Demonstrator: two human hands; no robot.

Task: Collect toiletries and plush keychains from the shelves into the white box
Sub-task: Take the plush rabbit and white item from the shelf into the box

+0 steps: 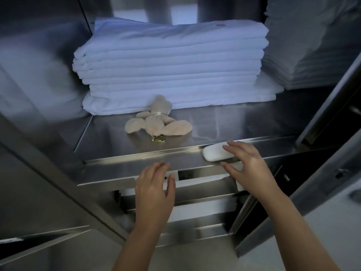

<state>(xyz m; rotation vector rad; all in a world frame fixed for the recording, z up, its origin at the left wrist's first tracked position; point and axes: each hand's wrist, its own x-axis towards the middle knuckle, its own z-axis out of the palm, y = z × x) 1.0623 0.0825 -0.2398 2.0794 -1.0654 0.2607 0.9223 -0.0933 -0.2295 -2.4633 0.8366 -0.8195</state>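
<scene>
A steel cabinet fills the view, dim and bluish; its shelf is bare polished metal that mirrors what stands on it, with a folded front lip running left to right. At the back of the shelf sits a tall stack of folded white linen; a second white stack stands to its right, partly cut off by the frame. The cabinet's side wall is smooth steel on the left; a slanted door edge crosses the right side; below it a pale floor shows at lower right.

A beige plush lies flat on the shelf just in front of the linen, its head touching the bottom sheet, its gold clasp toward the front. A white oval soap rests on the front lip, well to the right of the plush.

The right hand reaches over the soap with fingers spread, forefinger on its top and thumb at its lower edge; the pinch is not closed. The left hand hovers in front of the lip, fingers loosely apart, holding nothing. Beneath the lip lower shelves show white sheets in the gaps. The white box is out of view.
</scene>
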